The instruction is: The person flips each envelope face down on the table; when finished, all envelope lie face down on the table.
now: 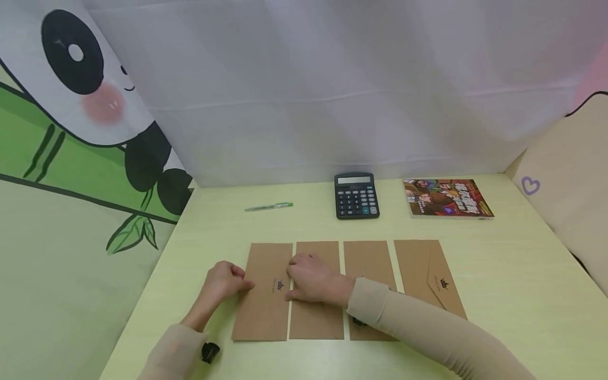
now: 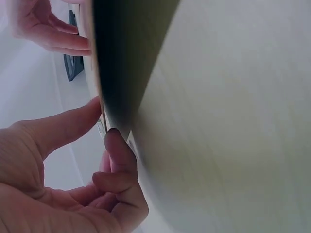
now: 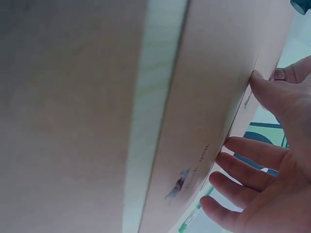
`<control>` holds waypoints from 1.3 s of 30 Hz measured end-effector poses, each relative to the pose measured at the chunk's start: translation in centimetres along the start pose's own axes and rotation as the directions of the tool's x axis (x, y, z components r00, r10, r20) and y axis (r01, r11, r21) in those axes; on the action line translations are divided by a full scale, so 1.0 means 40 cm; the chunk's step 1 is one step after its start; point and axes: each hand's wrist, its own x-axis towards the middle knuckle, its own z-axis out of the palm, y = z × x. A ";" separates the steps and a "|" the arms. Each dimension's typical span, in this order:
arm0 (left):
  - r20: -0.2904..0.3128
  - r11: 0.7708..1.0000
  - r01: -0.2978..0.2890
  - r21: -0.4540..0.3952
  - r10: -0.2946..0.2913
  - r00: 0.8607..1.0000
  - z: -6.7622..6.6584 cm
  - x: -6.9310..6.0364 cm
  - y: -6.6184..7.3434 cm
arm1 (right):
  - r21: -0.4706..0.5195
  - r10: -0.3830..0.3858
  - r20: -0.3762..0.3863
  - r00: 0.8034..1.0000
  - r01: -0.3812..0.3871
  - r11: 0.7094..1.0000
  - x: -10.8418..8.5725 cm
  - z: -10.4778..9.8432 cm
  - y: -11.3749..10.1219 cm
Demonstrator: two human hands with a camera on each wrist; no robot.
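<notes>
Four brown envelopes lie side by side on the table; the leftmost envelope (image 1: 266, 311) has a small crown print. At its left edge my left hand (image 1: 225, 282) pinches it between thumb and finger, and the left wrist view shows this hand (image 2: 82, 170) with the edge slightly off the table. My right hand (image 1: 313, 278) lies over the second envelope (image 1: 315, 324), fingertips at the narrow gap beside the leftmost one. In the right wrist view its fingers (image 3: 252, 155) are spread and touch along the envelope edge.
Behind the envelopes are a green pen (image 1: 268, 207), a black calculator (image 1: 356, 196) and a colourful book (image 1: 448, 198). The third envelope (image 1: 368, 258) is partly under my right forearm, and the fourth envelope (image 1: 418, 258) is at the right. A white curtain hangs behind the table.
</notes>
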 end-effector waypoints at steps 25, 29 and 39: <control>0.086 0.832 -0.023 -0.554 0.084 0.993 -0.036 -0.045 -0.006 | 0.071 0.022 0.001 1.000 -0.022 0.997 -0.005 -0.012 -0.003; 0.110 0.803 0.002 -0.596 0.080 0.991 -0.042 -0.052 0.000 | 0.077 0.020 -0.006 1.000 -0.020 0.997 -0.007 -0.017 -0.004; 0.172 0.728 0.035 -0.685 0.115 0.978 -0.042 -0.059 0.004 | 0.162 0.001 -0.018 1.000 0.002 0.987 -0.001 -0.015 0.000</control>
